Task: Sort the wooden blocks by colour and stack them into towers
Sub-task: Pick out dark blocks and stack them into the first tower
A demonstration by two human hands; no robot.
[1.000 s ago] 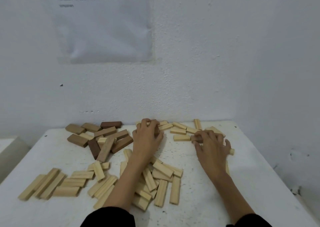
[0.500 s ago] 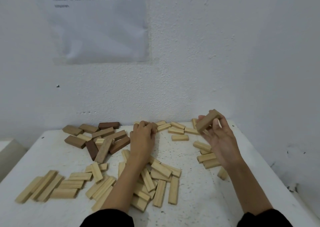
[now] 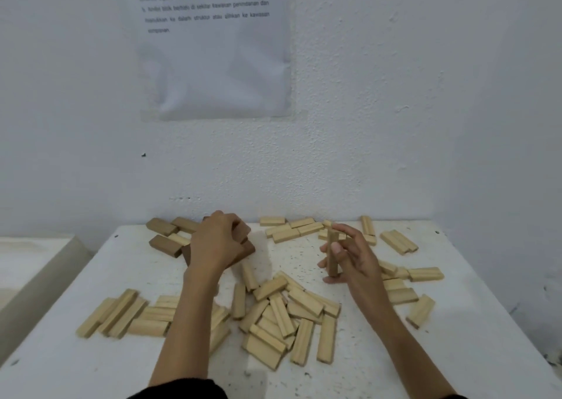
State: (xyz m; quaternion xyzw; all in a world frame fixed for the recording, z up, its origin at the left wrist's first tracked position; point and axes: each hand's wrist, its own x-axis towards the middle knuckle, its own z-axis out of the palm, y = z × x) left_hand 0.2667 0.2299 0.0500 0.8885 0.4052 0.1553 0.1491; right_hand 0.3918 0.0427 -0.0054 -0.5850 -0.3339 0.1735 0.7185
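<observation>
the right hand [image 3: 355, 259] holds a tan block [image 3: 332, 254] upright in a pinch grip above the table [image 3: 456, 353], likely judging its colour; the left hand [image 3: 217, 245] clasps a dark block [image 3: 245, 237] at the far-left brown pile [image 3: 165, 245].

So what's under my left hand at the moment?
Your left hand sits over the dark brown blocks, fingers curled round one; corners poke out at its right and lower left. How many more lie beneath, I can't see: the hand covers them.
</observation>
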